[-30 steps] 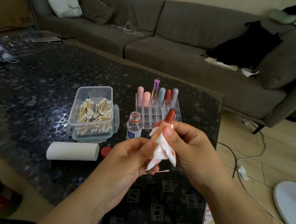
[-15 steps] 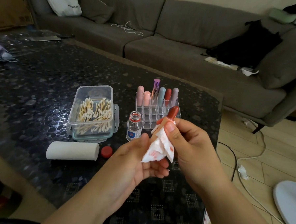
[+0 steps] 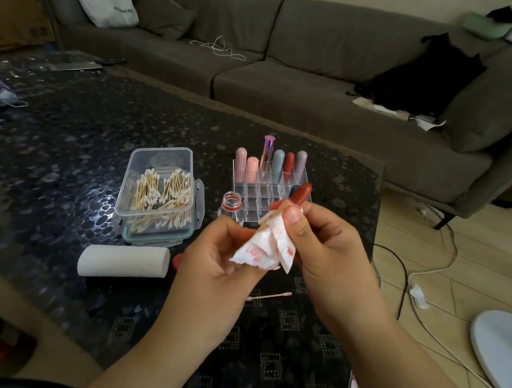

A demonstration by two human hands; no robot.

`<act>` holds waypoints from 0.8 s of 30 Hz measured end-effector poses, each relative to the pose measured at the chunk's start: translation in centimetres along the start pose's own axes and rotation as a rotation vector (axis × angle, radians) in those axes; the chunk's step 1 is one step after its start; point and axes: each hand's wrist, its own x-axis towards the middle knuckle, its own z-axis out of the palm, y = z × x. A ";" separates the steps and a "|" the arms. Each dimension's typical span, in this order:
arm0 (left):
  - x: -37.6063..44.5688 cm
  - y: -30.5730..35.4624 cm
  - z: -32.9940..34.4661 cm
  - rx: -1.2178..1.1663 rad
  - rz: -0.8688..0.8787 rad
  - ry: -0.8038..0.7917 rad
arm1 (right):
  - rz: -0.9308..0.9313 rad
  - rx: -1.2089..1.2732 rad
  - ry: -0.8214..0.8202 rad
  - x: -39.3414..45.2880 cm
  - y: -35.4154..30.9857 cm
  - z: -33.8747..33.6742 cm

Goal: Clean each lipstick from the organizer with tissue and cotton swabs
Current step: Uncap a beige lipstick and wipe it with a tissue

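— Dark pebbly table (image 3: 58, 153) by a long grey sofa (image 3: 315, 63). What is going on there?

— Right hand (image 3: 329, 251) is pinching a red lipstick (image 3: 300, 194) above the table, fingers curled round it. Left hand (image 3: 215, 260) is pinching a tissue (image 3: 264, 247) with red smears and is rubbing the tube.

— Much left?

— I think so. Six lipsticks (image 3: 275, 165) are standing in the clear organizer (image 3: 249, 190) just behind. Nearby are lying one used swab (image 3: 270, 296), a tub of cotton swabs (image 3: 160, 194), a paper roll (image 3: 123, 261) and a small open bottle (image 3: 232, 203).
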 end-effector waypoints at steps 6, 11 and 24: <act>0.2 -0.9 0.1 -0.360 -0.290 -0.164 | -0.007 -0.014 0.014 0.0 -0.1 -0.1; 0.3 -0.3 0.0 -0.306 -0.218 -0.109 | -0.003 -0.005 0.010 -0.1 0.0 -0.2; 0.2 -0.3 0.1 -0.345 -0.260 -0.093 | 0.011 -0.031 0.012 -0.1 0.1 -0.2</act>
